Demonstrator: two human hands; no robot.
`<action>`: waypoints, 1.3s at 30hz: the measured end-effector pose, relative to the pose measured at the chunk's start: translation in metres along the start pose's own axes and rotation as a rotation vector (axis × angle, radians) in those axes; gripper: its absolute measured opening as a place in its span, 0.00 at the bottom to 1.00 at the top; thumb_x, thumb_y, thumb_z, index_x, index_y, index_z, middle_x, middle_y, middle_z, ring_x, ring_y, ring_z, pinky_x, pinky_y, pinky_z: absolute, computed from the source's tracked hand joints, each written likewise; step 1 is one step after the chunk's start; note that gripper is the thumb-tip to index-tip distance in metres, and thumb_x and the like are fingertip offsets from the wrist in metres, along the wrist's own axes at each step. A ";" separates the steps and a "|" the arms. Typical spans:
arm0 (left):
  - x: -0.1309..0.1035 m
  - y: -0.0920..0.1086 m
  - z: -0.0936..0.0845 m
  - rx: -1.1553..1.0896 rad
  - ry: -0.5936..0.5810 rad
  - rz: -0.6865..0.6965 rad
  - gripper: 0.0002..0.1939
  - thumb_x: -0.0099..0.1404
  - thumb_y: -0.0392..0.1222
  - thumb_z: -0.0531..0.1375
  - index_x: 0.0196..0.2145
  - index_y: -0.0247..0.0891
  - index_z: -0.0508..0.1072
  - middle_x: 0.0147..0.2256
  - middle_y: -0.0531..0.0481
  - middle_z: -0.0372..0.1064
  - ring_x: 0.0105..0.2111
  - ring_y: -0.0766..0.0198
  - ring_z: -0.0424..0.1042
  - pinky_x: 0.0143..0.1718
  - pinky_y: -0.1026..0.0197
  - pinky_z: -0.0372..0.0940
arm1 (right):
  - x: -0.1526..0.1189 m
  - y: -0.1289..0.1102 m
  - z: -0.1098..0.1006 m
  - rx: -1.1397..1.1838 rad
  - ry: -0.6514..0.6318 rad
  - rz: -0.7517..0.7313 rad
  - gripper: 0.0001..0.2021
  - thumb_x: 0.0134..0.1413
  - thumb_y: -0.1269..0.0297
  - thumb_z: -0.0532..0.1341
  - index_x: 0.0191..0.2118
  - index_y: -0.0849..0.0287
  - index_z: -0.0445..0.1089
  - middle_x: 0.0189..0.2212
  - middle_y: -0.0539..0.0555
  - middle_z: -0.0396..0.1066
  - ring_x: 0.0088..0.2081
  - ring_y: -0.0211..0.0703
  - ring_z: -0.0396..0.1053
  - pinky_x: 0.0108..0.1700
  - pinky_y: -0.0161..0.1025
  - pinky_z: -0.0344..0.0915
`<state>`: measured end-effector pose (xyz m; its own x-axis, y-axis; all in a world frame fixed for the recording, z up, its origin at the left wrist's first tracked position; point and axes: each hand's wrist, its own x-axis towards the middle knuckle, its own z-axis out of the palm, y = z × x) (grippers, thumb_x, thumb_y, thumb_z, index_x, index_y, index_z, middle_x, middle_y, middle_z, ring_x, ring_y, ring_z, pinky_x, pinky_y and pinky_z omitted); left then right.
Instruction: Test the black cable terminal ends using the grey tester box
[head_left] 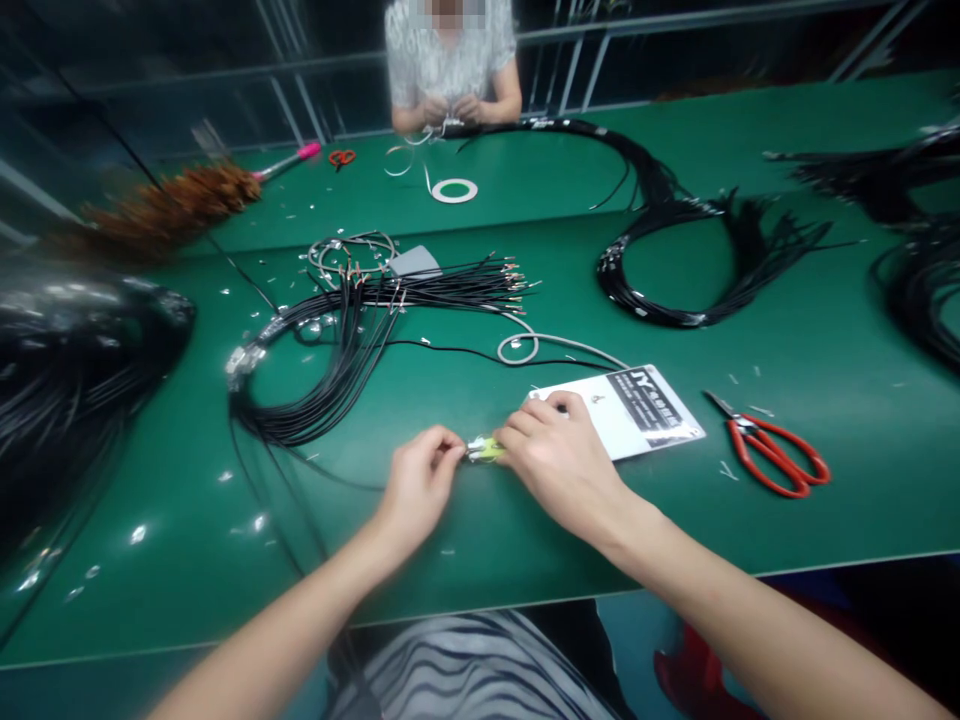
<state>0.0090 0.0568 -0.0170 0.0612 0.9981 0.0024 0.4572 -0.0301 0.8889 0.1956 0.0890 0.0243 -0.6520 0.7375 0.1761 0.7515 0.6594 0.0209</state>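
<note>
Over the green table, my left hand [421, 480] pinches the end of a thin black wire [337, 474] that trails off to the left. My right hand [559, 455] is wrapped round a small yellow-green tool [491, 449], whose metal tip meets the wire at my left fingertips. Beside and partly under my right hand lies a white board [652, 410] with a dark printed label. A curved bundle of black wires [300, 420] rests behind my left hand, its stripped ends pointing right.
Red-handled scissors [780, 460] lie on the green table [510, 560] at the right. Black cable coils [667, 315] sit at the back right, with a dark heap [75, 350] at the left. A person [454, 70] works across the table near a white tape roll [454, 190].
</note>
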 end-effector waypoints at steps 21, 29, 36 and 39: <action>-0.003 -0.006 0.000 -0.015 -0.002 0.028 0.07 0.68 0.39 0.56 0.33 0.37 0.72 0.29 0.51 0.72 0.29 0.64 0.70 0.30 0.65 0.62 | -0.077 0.009 -0.012 0.306 0.508 0.377 0.09 0.63 0.70 0.57 0.48 0.55 0.67 0.50 0.57 0.74 0.51 0.50 0.69 0.52 0.49 0.57; -0.003 -0.010 0.000 -0.034 0.010 0.050 0.07 0.67 0.40 0.57 0.33 0.37 0.73 0.29 0.51 0.72 0.30 0.63 0.71 0.30 0.65 0.62 | -0.106 -0.011 0.017 0.260 0.486 0.373 0.07 0.60 0.72 0.59 0.42 0.54 0.65 0.52 0.56 0.74 0.55 0.53 0.67 0.56 0.53 0.54; -0.007 -0.016 -0.012 -0.058 0.053 0.033 0.07 0.65 0.41 0.58 0.31 0.36 0.73 0.29 0.50 0.73 0.29 0.63 0.72 0.31 0.64 0.63 | -0.099 -0.002 0.022 0.140 0.566 0.375 0.07 0.57 0.72 0.62 0.38 0.53 0.65 0.46 0.51 0.78 0.51 0.52 0.71 0.60 0.57 0.51; -0.005 -0.018 -0.021 -0.101 0.105 0.024 0.09 0.65 0.42 0.59 0.31 0.35 0.73 0.26 0.51 0.72 0.27 0.64 0.71 0.29 0.65 0.64 | -0.102 -0.005 0.025 0.185 0.586 0.375 0.08 0.58 0.72 0.62 0.41 0.53 0.66 0.47 0.53 0.77 0.53 0.54 0.69 0.60 0.59 0.51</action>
<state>-0.0184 0.0535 -0.0233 -0.0242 0.9974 0.0676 0.3646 -0.0542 0.9296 0.2552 0.0142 -0.0185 -0.1532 0.7537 0.6391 0.8512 0.4292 -0.3022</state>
